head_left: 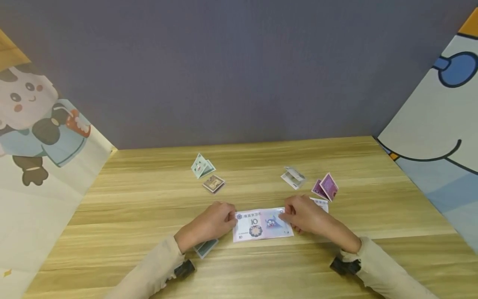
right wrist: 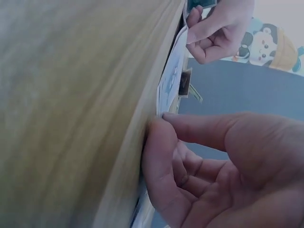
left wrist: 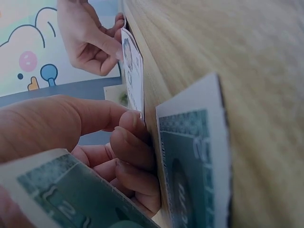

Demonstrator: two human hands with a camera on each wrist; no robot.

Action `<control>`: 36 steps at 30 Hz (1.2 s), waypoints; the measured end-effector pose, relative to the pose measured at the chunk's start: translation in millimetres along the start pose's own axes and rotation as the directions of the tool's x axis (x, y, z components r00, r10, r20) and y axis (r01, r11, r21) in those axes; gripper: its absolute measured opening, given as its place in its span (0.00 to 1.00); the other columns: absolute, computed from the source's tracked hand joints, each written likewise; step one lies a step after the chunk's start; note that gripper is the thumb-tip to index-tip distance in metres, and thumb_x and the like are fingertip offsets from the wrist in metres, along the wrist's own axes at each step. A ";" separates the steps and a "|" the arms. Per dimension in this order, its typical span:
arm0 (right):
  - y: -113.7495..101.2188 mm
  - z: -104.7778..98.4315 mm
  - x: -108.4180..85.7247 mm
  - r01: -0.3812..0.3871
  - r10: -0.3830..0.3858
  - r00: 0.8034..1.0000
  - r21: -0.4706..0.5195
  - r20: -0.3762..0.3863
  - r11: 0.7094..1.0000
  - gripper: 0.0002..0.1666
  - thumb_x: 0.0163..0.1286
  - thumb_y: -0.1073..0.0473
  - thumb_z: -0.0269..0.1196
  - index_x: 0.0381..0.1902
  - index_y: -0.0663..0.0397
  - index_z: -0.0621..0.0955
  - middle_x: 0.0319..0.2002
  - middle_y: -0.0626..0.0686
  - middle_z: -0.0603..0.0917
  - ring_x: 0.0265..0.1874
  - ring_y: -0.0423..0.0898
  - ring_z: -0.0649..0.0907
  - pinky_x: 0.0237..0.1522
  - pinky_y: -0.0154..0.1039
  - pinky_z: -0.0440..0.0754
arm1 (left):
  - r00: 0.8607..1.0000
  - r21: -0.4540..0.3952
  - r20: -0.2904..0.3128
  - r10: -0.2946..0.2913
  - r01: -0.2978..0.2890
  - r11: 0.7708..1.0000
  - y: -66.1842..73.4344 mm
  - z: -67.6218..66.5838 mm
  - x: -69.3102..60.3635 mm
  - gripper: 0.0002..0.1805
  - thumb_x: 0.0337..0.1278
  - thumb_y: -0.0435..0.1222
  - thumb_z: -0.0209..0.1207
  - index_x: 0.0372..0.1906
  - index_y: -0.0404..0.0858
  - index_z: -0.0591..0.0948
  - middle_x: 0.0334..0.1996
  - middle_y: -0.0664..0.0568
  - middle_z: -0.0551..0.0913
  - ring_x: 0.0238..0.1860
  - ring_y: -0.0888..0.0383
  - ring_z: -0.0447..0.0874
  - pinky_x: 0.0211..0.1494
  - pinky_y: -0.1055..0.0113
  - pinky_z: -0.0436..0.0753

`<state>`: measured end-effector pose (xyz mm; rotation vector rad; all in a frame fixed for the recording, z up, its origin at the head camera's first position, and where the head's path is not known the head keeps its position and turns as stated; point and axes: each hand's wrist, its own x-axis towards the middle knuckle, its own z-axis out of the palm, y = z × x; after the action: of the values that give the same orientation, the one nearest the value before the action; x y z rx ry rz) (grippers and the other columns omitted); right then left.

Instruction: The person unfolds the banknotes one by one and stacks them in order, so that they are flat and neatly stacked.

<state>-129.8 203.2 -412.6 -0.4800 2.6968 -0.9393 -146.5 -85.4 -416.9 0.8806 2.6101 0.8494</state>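
Note:
A pale pink and white play banknote (head_left: pixel 263 232) marked 10 lies lengthwise across the wooden table between my two hands. Its left end is pinched between thumb and index finger of my left hand (head_left: pixel 213 222). My right hand (head_left: pixel 307 214) pinches its upper right corner, also with thumb and index finger. In the right wrist view the note (right wrist: pixel 172 83) stays low, along the tabletop. Beside my left hand is a folded dark green banknote (head_left: pixel 206 248), partly covered by the forearm in the head view. Another pale note (head_left: pixel 321 204) shows partly from behind my right hand.
Farther back on the left stand a folded light green note (head_left: pixel 201 166) and a folded brown note (head_left: pixel 214 183). At the back right are a folded greyish note (head_left: pixel 293 177) and a folded purple note (head_left: pixel 326 187). A grey partition (head_left: pixel 239 83) closes off the table's far edge.

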 end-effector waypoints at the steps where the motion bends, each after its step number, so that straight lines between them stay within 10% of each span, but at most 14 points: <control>1: -1.1 0.5 -0.5 0.016 -0.016 1.000 -0.031 -0.007 0.999 0.16 0.68 0.59 0.66 0.21 0.51 0.74 0.14 0.45 0.74 0.11 0.37 0.74 0.14 0.32 0.72 | 1.000 0.001 0.000 0.000 0.000 1.000 0.0 0.1 -0.2 0.12 0.61 0.31 0.60 0.22 0.43 0.76 0.17 0.59 0.73 0.16 0.66 0.67 0.18 0.73 0.69; 8: -10.2 4.5 -5.2 0.087 -0.096 0.994 -0.176 -0.043 0.980 0.14 0.65 0.61 0.67 0.24 0.48 0.74 0.17 0.41 0.71 0.15 0.35 0.67 0.17 0.30 0.67 | 1.000 0.000 -0.019 0.006 -0.006 1.000 0.7 1.0 -0.5 0.13 0.62 0.31 0.60 0.21 0.43 0.75 0.16 0.59 0.72 0.16 0.66 0.66 0.19 0.73 0.68; 16: -14.6 5.3 -7.4 0.014 -0.015 1.000 -0.143 -0.007 0.990 0.22 0.66 0.61 0.68 0.56 0.58 0.77 0.21 0.43 0.74 0.15 0.37 0.70 0.16 0.32 0.69 | 1.000 -0.019 -0.030 -0.006 0.006 1.000 0.5 3.2 -0.4 0.11 0.62 0.32 0.61 0.24 0.43 0.75 0.17 0.59 0.73 0.16 0.67 0.66 0.18 0.73 0.66; 36: -16.3 3.0 -11.3 0.029 -0.030 1.000 -0.175 -0.006 0.984 0.22 0.64 0.60 0.69 0.54 0.58 0.77 0.20 0.42 0.74 0.15 0.37 0.71 0.17 0.32 0.70 | 0.999 -0.034 -0.013 -0.039 0.038 0.999 3.1 2.0 -1.2 0.11 0.62 0.34 0.63 0.25 0.43 0.76 0.18 0.57 0.74 0.16 0.65 0.67 0.19 0.72 0.69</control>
<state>-114.8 193.9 -403.2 -0.5525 2.8012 -0.7167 -143.3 -83.2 -416.6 0.8156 2.6077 0.8904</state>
